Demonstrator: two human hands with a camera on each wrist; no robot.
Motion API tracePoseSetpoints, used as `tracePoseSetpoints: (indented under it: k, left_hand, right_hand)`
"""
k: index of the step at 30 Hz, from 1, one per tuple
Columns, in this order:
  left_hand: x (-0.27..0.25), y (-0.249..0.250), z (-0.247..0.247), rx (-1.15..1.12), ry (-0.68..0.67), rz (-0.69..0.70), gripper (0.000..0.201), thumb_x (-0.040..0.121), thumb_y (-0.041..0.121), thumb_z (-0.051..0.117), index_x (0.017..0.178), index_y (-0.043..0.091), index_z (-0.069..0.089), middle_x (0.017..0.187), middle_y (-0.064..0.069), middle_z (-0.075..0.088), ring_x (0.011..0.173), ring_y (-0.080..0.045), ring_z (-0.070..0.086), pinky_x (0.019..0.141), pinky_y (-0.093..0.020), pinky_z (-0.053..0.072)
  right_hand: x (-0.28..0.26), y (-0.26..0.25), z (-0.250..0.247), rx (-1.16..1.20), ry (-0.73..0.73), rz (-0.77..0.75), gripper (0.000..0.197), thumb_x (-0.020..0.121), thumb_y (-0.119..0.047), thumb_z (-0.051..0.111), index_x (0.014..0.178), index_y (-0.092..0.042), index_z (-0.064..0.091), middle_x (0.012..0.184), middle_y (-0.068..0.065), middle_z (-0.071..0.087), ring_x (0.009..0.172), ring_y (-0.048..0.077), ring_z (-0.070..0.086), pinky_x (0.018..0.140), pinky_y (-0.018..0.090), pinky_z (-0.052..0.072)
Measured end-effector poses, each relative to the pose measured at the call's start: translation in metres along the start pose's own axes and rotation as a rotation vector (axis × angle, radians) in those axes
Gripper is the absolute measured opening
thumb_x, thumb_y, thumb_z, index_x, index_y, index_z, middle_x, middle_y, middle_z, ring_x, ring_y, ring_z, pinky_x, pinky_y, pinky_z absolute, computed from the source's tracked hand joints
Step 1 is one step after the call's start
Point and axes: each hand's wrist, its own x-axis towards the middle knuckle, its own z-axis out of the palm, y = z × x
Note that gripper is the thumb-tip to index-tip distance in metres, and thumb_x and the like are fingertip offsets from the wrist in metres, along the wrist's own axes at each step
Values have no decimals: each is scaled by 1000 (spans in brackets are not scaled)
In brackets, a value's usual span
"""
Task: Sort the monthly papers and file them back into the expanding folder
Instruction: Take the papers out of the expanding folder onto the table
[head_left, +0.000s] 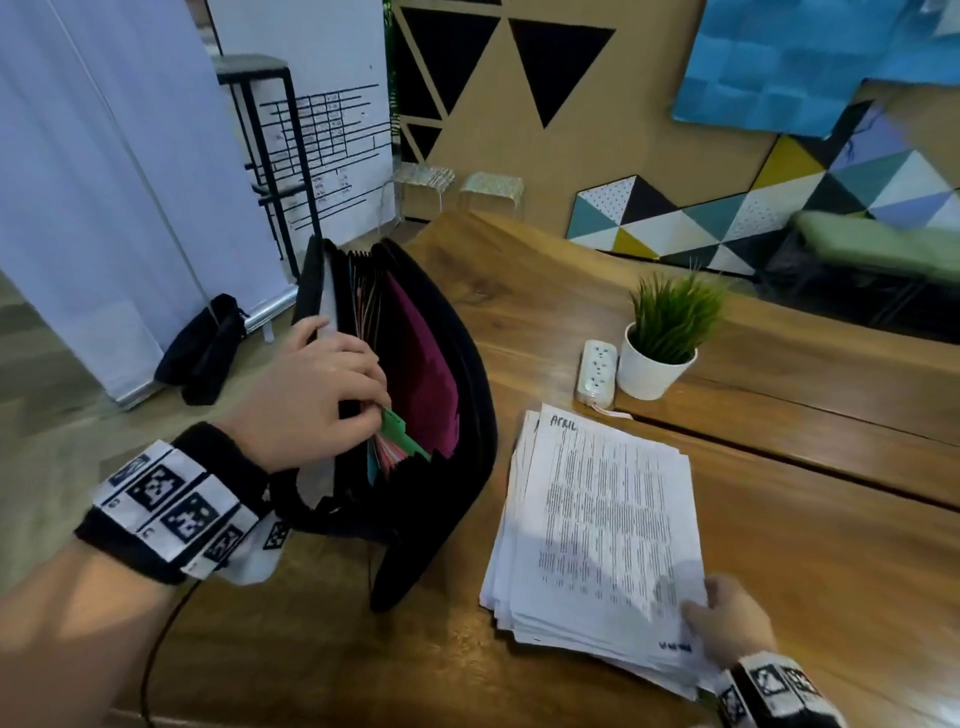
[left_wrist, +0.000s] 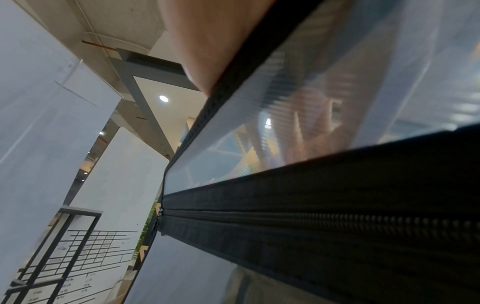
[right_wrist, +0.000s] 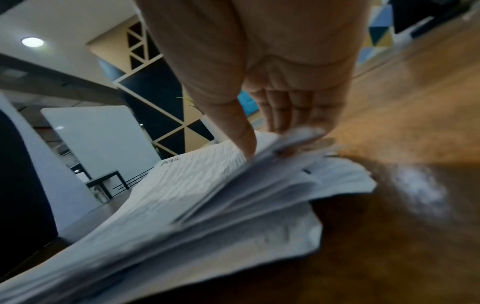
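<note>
The expanding folder (head_left: 415, 395), black w/ coloured dividers inside, is stood open at the left edge of the wooden counter (head_left: 779, 519). Its near side wall is gripped by the left hand (head_left: 317, 395): the thumb is laid outside, and the fingers (head_left: 371, 387) are curled into the pockets, touching a green tab (head_left: 397, 428). In the left wrist view the fingers are seen only dimly through the translucent wall of the folder (left_wrist: 285, 127), above its zip.

The paper stack (head_left: 608, 525) is laid flat on the counter, just right of the folder, approx. in the middle of the near part. The top sheet is marked "APRIL" by hand at its far left corner. The near right corner of the stack is pinched by the right hand (head_left: 727, 621); in the right wrist view the thumb (right_wrist: 241, 133) is pressed on the top sheet and the other fingers are put under some lifted sheets (right_wrist: 259, 185), so this corner is fanned up.

Near the far edge a white power strip (head_left: 597, 371) and a small potted plant (head_left: 662, 343) are found, touching or almost touching each other.
</note>
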Motion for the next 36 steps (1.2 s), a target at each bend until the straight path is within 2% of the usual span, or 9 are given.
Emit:
tracePoseSetpoints:
  k: [3,8,11,13,16,21,27,33,36]
  left_hand:
    - [1,0,-2,16,-24,25,31,79,35,43,71,27,72,88,18,68,104,-1,52,107,-36,21]
    - [-2,-1,-4,72,4,-10,27,77,41,45,75,30,70,85,17,63,99,-6,53,105,-38,23]
    - [-7,3,-2,94,142,-323,49,71,54,57,111,27,62,118,0,51,121,-23,42,110,-50,22]
    - [-7,9,-4,-147,171,-678,84,73,48,74,141,24,31,142,-8,32,132,-28,32,111,-50,28]
    - [-6,8,-5,-398,62,-978,99,77,30,77,150,21,11,145,-11,38,129,-31,41,99,-41,39]
    - [6,-12,-22,-427,-39,-794,63,78,4,71,132,23,47,112,2,58,105,-20,55,83,-31,40]
    - [32,-22,-36,-106,-183,-722,57,83,-1,59,135,17,44,93,-9,60,81,-24,53,65,-31,37]
    - [53,1,5,118,-442,-606,66,82,-1,44,141,17,22,73,-7,48,59,-22,49,46,-29,35]
    - [50,13,50,116,-573,-546,58,86,5,47,140,10,27,81,-9,52,61,-21,48,54,-33,46]
  right_hand:
    - [-5,-13,-8,-200,50,-44,67,86,-32,62,140,-12,28,135,12,42,116,30,47,96,40,43]
    - [5,-34,-23,-228,55,-81,70,84,-39,62,140,-15,29,141,13,36,124,32,41,102,44,38]
    - [15,-29,-23,-164,-53,21,85,78,-47,67,140,-6,26,136,17,42,116,31,49,94,42,46]
    - [14,-24,-12,-164,-82,48,95,73,-52,70,140,-4,23,136,18,41,115,29,50,91,38,48]
    - [10,-19,7,-286,-35,43,105,68,-59,71,142,-5,19,136,15,38,120,27,45,99,35,45]
    - [7,-19,21,-256,-48,26,114,67,-55,74,144,-3,7,141,16,33,126,28,41,104,37,41]
    - [3,-19,23,-236,-5,-12,115,67,-55,73,144,-4,4,137,14,37,123,26,42,104,34,40]
    - [0,-19,26,-199,27,-18,108,75,-61,63,144,-2,3,138,16,33,127,29,36,105,35,34]
    - [3,-18,29,-164,22,-11,110,73,-58,66,145,-3,3,139,16,32,127,30,34,106,36,33]
